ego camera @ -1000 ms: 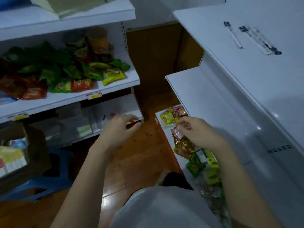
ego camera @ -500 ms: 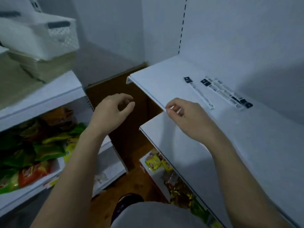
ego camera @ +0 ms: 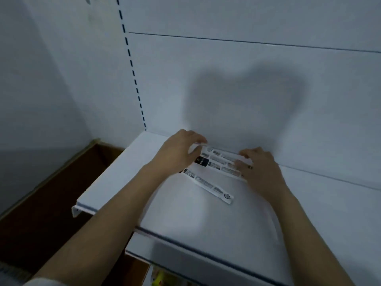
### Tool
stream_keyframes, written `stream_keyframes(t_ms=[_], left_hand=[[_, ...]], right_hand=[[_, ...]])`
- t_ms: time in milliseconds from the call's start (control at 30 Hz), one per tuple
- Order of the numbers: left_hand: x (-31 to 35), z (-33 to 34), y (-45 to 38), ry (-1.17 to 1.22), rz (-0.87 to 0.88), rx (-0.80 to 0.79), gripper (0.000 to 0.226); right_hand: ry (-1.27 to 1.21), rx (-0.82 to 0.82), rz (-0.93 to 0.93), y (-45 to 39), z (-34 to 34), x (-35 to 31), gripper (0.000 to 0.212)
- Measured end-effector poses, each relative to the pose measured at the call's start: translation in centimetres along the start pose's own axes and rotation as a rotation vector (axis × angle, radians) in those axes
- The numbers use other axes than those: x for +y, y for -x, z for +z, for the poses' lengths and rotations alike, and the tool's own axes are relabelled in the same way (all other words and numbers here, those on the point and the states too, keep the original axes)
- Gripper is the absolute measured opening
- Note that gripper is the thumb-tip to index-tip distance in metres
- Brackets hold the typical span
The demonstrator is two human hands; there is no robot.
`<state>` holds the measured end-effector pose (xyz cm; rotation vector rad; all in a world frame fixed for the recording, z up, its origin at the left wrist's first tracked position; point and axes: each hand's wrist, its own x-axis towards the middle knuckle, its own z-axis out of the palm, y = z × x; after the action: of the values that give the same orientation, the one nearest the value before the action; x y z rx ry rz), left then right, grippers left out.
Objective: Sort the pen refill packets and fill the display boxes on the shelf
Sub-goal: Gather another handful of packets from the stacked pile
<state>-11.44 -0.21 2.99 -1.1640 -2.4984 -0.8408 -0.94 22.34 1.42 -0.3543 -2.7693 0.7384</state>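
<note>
— Reaching onto the white shelf (ego camera: pixel 206 213), both hands sit at the back, close to the rear panel (ego camera: pixel 226 69). What has each one got?

— The left hand (ego camera: pixel 175 153) has its fingers curled over the left ends of a small cluster of pen refill packets (ego camera: pixel 221 162), thumb underneath, so it looks like a loose pinch on those ends. The right hand (ego camera: pixel 259 168) is bent over the opposite ends of the same cluster, fingertips pressing down on them; the frame is blurred there, so I cannot tell whether it actually grips or only touches.

— And where do the packets lie?

— The cluster lies flat on the shelf between the two hands, running diagonally, just beside the rear panel. One more single packet (ego camera: pixel 208 185) lies apart from it, nearer the front, its left end tucked beneath the left wrist. Neither hand holds that one.

— Anything else?

— A brown cardboard box (ego camera: pixel 51 203) stands open, lower left, beside the shelf.
</note>
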Motion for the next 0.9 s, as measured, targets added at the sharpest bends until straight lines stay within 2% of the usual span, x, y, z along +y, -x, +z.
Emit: stream_keyframes(t_ms=[67,167,200,267,400,533,667,733,833,900], left_hand=[[0.0,1.8,-2.1,0.031,0.09,0.012,0.023],[-0.7,3.9,-2.9,0.068,0.154,0.08,0.026],[-0.9,4.3,-2.7,0.084,0.164,0.109,0.029],[-1.4,4.6,-2.5,0.117,0.184,0.135,0.032],[-1.2,4.3,-2.8,0.068,0.267,0.172,0.033],[0.0,5.2,-3.0,-0.131,0.379,0.127,0.044],[0.1,5.6,-2.7,-0.145,0.397,0.069,0.031],[-0.5,4.9,-2.8,-0.14,0.349,0.069,0.029],[-1.3,4.0,-2.6,-0.093,0.326,0.054,0.031],[-1.2,4.1,-2.2,-0.091,0.348,0.019,0.032]], right_hand=[[0.093,0.004,0.068,-0.3,0.5,0.1,0.03],[0.061,0.036,0.104,-0.4,1.0,0.1,0.007],[0.028,0.053,0.109,-0.3,1.0,0.1,0.007],[-0.015,0.08,0.142,-0.1,0.9,0.2,0.023],[-0.288,0.169,0.146,0.5,0.4,0.2,0.017],[-0.407,0.135,-0.041,1.1,-0.1,-2.0,0.017],[-0.658,0.191,-0.024,1.1,0.1,-2.3,0.013],[-0.537,0.208,-0.021,1.0,-0.1,-1.1,0.018],[-0.121,0.071,-0.024,0.8,0.3,1.4,0.021],[-0.012,0.003,-0.001,0.7,1.0,2.0,0.022]])
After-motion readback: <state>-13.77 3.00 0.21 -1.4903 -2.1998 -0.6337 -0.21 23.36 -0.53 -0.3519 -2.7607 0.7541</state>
